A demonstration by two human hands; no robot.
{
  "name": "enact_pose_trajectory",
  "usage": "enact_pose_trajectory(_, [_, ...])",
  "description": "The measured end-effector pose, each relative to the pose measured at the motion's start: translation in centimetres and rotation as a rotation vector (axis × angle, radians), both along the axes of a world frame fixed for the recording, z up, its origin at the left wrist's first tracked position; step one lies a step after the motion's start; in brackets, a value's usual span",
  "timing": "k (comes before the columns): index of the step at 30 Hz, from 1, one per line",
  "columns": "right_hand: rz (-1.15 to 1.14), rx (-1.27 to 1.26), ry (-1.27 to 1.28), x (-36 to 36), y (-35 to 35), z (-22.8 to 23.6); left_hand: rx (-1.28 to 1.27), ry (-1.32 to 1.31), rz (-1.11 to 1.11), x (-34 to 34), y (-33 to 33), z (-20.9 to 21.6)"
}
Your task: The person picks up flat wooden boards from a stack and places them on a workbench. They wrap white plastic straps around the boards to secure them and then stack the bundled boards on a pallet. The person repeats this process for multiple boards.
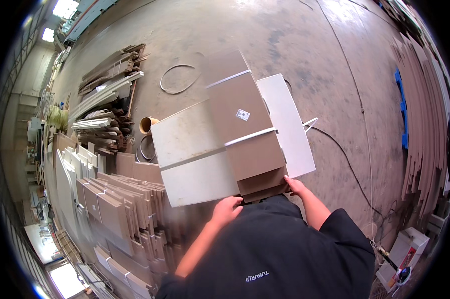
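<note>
A long brown cardboard box, bound with two white straps and bearing a small white label, lies across two pale flat panels. My right hand grips the box's near right corner. At the near edge of the left pale panel, just left of the box's near end, rests my left hand with fingers curled over that edge. The second white panel sticks out to the right from under the box. My dark shirt fills the lower middle of the view.
Stacks of brown and white boards stand in rows at the left. Farther back lie piles of long strips, a loop of strapping and a cardboard tube. Brown sheets lean at the right. A cable crosses the concrete floor.
</note>
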State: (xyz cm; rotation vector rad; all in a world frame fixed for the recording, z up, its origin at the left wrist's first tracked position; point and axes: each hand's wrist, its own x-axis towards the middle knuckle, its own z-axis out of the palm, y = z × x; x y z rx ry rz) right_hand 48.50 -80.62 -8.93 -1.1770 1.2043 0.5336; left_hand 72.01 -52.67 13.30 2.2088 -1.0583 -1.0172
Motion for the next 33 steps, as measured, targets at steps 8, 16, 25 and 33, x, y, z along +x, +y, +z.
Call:
enact_pose_trajectory(8, [-0.006, 0.247, -0.009, 0.3, -1.5, 0.9, 0.31, 0.198, 0.251, -4.3, 10.2, -6.7])
enact_pose_trajectory(16, [-0.06, 0.26, -0.005, 1.5, -1.0, 2.4, 0.328, 0.146, 0.541, -7.8, 16.8, -9.2])
enact_pose_trajectory(25, [-0.048, 0.228, -0.105, 0.6, 0.5, -0.4, 0.325, 0.237, 0.684, -12.7, 23.1, -11.0])
enact_pose_trajectory(33, [-0.151, 0.105, -0.004, 1.2, 1.6, -1.4, 0.242, 0.325, 1.034, -24.8, 28.7, -13.6])
